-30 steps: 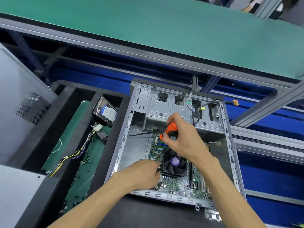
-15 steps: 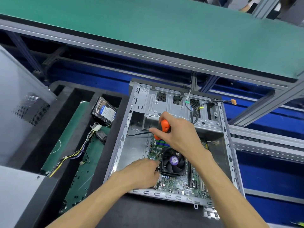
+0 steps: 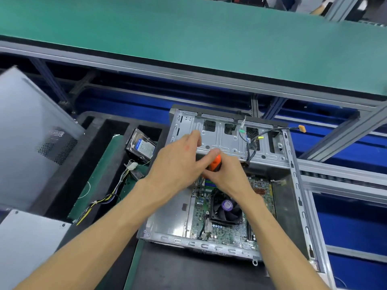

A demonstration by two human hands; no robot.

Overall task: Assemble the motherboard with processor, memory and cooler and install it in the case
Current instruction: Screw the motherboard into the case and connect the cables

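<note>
R hand (image 3: 225, 176) fingers clamped on orange screwdriver (image 3: 215, 163) over motherboard (image 3: 219, 229) in case (image 3: 293, 164); L hand (image 3: 178, 164) fingers apart, touching the handle.

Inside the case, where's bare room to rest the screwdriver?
Bare metal floor of the case left of the motherboard, below the left hand. Crowded: fan cooler mid-board, both hands around the screwdriver, cables over the drive bay.

**Colours on the bench**

Orange screwdriver handle (image 3: 215, 163) at centre. Green motherboard (image 3: 199, 216) at five o'clock carries a black cooler fan (image 3: 227, 207) with purple hub. Silver-grey case (image 3: 222, 137). Blue-labelled hard drive (image 3: 141, 146) at nine o'clock. Teal-green belt (image 3: 188, 34) at twelve.
</note>
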